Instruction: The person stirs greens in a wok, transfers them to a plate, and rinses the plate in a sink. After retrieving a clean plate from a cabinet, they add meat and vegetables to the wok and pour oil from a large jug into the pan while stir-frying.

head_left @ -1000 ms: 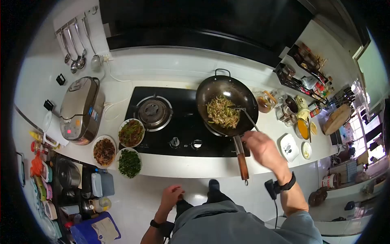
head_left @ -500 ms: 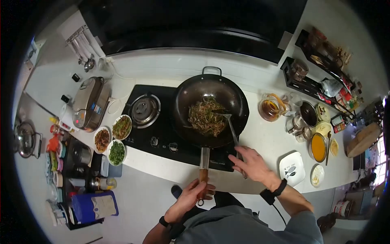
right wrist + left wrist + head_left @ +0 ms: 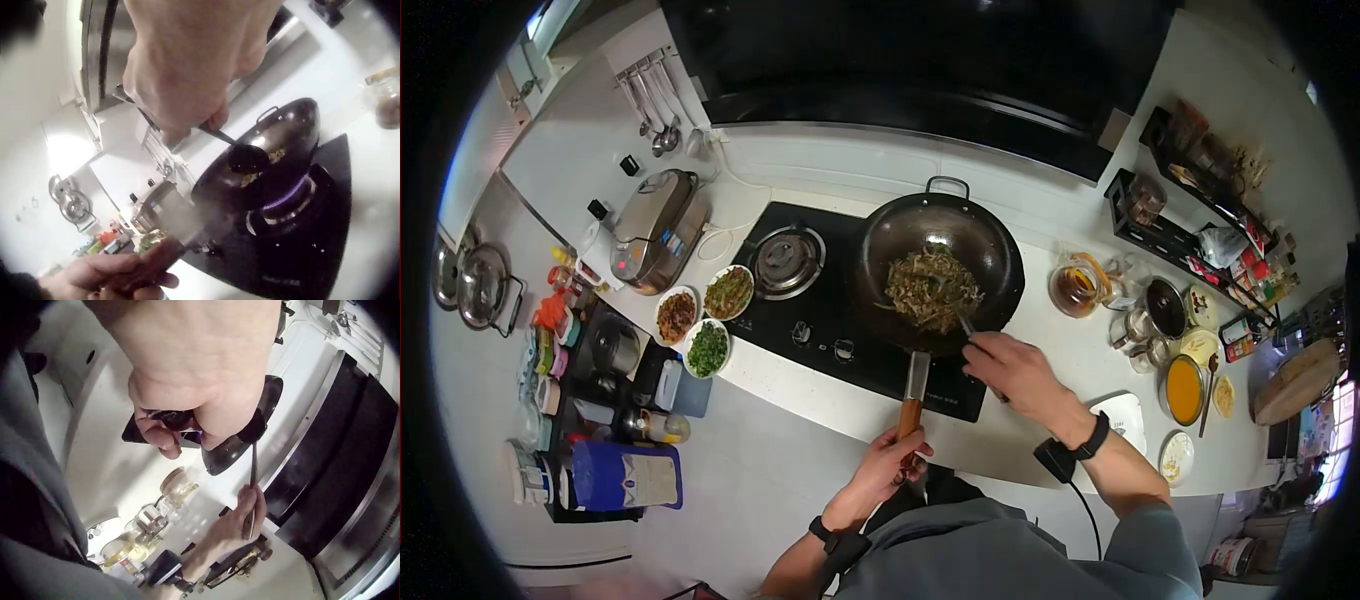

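Note:
A dark wok point(image 3: 992, 245) sits over the right burner, with a purple-blue flame point(image 3: 289, 195) under it. Cooked shredded food point(image 3: 932, 285) lies in the bottom of the wok. My left hand point(image 3: 878, 472) grips the wooden wok handle point(image 3: 910, 415) close to its end. The metal spatula point(image 3: 250, 159) is in my right hand point(image 3: 1022, 380), fingers curled round its shaft. Its dark blade is down in the wok by the food in the right wrist view; in the head view the right hand stands just right of the wok handle.
Left of the stove stand three plates: chopped greens point(image 3: 707, 348), browned bits point(image 3: 676, 315) and a mixed dish point(image 3: 728, 292). A rice cooker point(image 3: 662, 232) is behind them. On the right are a glass jug point(image 3: 1075, 287), a yellow bowl point(image 3: 1183, 390) and a white dish point(image 3: 1125, 415).
My left hand came up from beside the body and took hold of the wok handle. My right hand closed round the spatula and moved it through the food, which has shifted in the wok.

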The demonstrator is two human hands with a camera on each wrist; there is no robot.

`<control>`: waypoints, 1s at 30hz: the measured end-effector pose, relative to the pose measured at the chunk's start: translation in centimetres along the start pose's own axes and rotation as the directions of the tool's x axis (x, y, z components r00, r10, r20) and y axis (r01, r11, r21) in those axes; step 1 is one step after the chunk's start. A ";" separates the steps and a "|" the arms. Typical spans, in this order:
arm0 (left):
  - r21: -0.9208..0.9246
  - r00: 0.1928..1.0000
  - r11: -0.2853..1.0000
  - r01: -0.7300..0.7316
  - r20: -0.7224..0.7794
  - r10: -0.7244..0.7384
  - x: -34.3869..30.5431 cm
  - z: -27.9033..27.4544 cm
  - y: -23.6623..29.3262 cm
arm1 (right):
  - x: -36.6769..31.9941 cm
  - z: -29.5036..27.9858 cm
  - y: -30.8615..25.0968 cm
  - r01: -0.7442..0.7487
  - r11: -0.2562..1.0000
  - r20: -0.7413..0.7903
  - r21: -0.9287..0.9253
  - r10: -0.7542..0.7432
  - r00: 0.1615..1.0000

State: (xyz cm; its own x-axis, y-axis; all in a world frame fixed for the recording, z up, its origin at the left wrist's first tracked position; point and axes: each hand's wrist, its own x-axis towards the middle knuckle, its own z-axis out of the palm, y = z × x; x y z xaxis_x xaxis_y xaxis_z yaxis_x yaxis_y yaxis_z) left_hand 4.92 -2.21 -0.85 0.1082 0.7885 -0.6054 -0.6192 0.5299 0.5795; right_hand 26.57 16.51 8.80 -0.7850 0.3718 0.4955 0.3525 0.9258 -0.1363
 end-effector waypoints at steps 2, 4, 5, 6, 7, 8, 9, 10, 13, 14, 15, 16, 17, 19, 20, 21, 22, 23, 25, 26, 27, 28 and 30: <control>-0.050 1.000 0.999 -0.013 0.027 0.015 -0.2 0.0 0.3 | 0.1 1.0 -1.2 0.043 0.999 0.075 0.000 -0.043 0.996; -0.040 1.000 0.999 -0.009 0.027 0.010 -0.5 -0.1 0.5 | -0.5 -0.3 -3.3 0.058 0.998 0.131 -0.006 -0.057 0.990; -0.025 1.000 1.000 -0.004 0.020 0.005 -0.6 -0.3 0.6 | -0.6 -0.9 -4.2 0.071 0.997 0.182 -0.006 -0.069 0.981; -0.030 1.000 1.000 -0.010 0.029 0.011 -0.5 -0.5 0.6 | -0.6 -0.7 -4.3 0.086 0.996 0.182 -0.020 -0.081 0.980; -0.017 1.000 1.000 0.003 0.027 -0.002 -0.6 -0.8 0.4 | -0.2 -0.2 -4.0 0.088 0.996 0.188 -0.026 -0.081 0.979; -0.001 1.000 1.000 0.015 0.025 -0.015 -0.6 -1.1 0.2 | 0.6 0.4 -3.2 0.089 0.996 0.170 -0.032 -0.082 0.982; -0.002 0.999 1.000 0.014 0.031 -0.014 -0.7 -1.1 0.0 | 1.3 0.7 -2.4 0.090 0.995 0.151 -0.038 -0.084 0.985; -0.017 0.999 1.000 0.012 0.036 -0.012 -0.5 -1.1 0.1 | 1.9 1.0 -1.7 0.033 0.998 0.176 -0.045 -0.024 0.984; -0.041 0.999 0.999 0.009 0.045 -0.007 -0.9 -0.9 0.6 | 1.0 1.4 -1.5 -0.029 0.995 0.116 -0.094 0.040 0.992; -0.050 0.999 0.999 0.016 0.046 -0.014 -1.0 -0.8 0.7 | 0.8 1.2 -2.6 -0.034 0.997 0.108 -0.075 0.042 0.993; -0.054 0.999 0.998 0.013 0.052 -0.010 -0.9 -1.1 0.6 | 0.8 1.3 -3.5 -0.030 0.996 0.111 -0.082 0.039 0.993; -0.080 0.998 0.997 0.016 0.068 -0.010 -0.6 -1.5 0.4 | 0.9 1.8 -4.6 -0.026 0.997 0.136 -0.066 0.035 0.990; -0.104 0.997 0.994 0.019 0.080 -0.010 -0.5 -1.7 0.3 | 1.0 2.2 -5.1 -0.023 0.999 0.160 -0.048 0.030 0.987; -0.117 0.996 0.993 0.026 0.088 -0.016 -0.4 -2.0 0.1 | 2.2 3.0 -2.9 -0.012 0.995 0.169 -0.100 0.029 0.985; -0.134 0.995 0.991 0.031 0.097 -0.018 -0.5 -2.0 0.1 | 2.8 3.2 -1.4 -0.039 0.996 0.128 -0.076 0.049 0.991; -0.128 0.995 0.991 0.034 0.098 -0.021 -0.7 -2.2 -0.2 | 3.0 2.9 -1.0 -0.066 0.997 0.088 -0.051 0.070 0.994; -0.176 0.993 0.983 0.049 0.117 -0.028 -0.6 -2.4 -0.2 | 2.6 2.4 -1.3 -0.068 0.994 0.101 -0.087 0.077 0.992; -0.227 0.990 0.972 0.058 0.138 -0.027 -0.5 -2.4 0.0 | 2.3 2.2 -2.3 -0.061 0.994 0.096 -0.094 0.070 0.993; -0.242 0.994 0.969 0.048 0.111 -0.021 -1.3 -2.2 0.6 | 0.3 2.1 -5.0 -0.024 0.999 0.080 -0.036 0.027 0.996; -0.258 0.997 0.965 0.046 0.078 -0.027 -1.6 -2.1 0.6 | 0.3 2.5 -6.2 -0.030 0.999 0.111 -0.018 0.032 0.993; -0.268 0.997 0.962 0.051 0.077 -0.032 -1.7 -2.1 0.4 | 0.7 2.6 -6.1 -0.030 0.999 0.122 -0.016 0.031 0.992; -0.229 0.997 0.973 0.006 0.079 0.012 -1.8 -2.3 0.3 | 1.5 2.6 -5.5 -0.046 0.999 0.139 -0.024 0.049 0.989; -0.182 0.995 0.982 -0.042 0.082 0.058 -2.3 -2.7 0.1 | 2.7 2.6 -3.4 -0.051 0.998 0.120 -0.034 0.055 0.991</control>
State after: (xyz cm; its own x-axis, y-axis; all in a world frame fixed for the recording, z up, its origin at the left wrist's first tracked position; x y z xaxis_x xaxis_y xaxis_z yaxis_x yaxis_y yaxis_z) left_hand 2.49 -4.80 -0.89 0.1354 0.8408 -0.5241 -0.7547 0.4302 0.4953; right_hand 21.91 14.55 8.36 -0.8201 0.4273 0.3805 0.4093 0.9028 -0.1318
